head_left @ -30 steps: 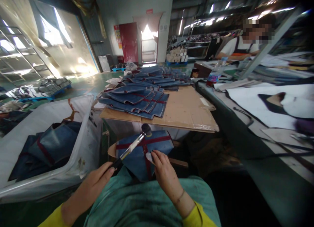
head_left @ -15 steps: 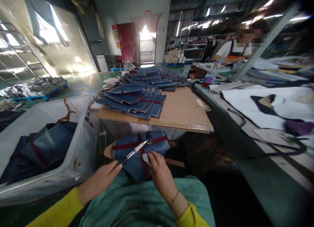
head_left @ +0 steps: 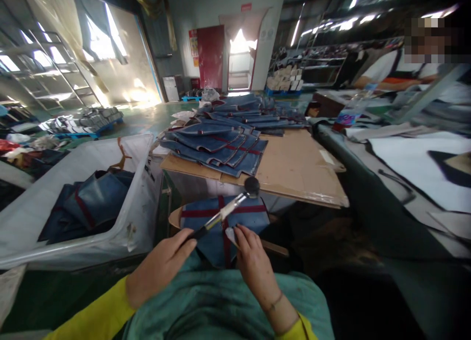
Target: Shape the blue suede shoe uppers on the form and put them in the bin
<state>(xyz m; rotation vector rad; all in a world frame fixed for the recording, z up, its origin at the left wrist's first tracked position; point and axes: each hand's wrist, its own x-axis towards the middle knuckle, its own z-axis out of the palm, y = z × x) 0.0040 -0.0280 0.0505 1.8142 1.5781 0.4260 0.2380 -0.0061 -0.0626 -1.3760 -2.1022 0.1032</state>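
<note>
My left hand [head_left: 167, 259] is closed on the dark handle of a hammer-like tool [head_left: 224, 211], whose round black head points up and to the right, over the far edge of a blue piece with dark red strips [head_left: 206, 207]. My right hand [head_left: 253, 254] rests at the right part of this piece, its fingers pinched on a small whitish object [head_left: 231, 236] near the crossing of the strips. The blue piece lies in front of my lap, with a tan tip showing at its left end.
Beyond is a cardboard sheet [head_left: 298, 168] bearing a pile of blue pieces [head_left: 228, 139]. A white bin [head_left: 138, 202] with blue pieces stands left. On the right, a table holds white material [head_left: 412, 158] and a bottle [head_left: 349, 112]. A person [head_left: 390, 70] is behind it.
The view has turned slightly left, so the surroundings appear shifted right. The tool's head has risen away from the blue piece. My right hand still pinches the whitish object.
</note>
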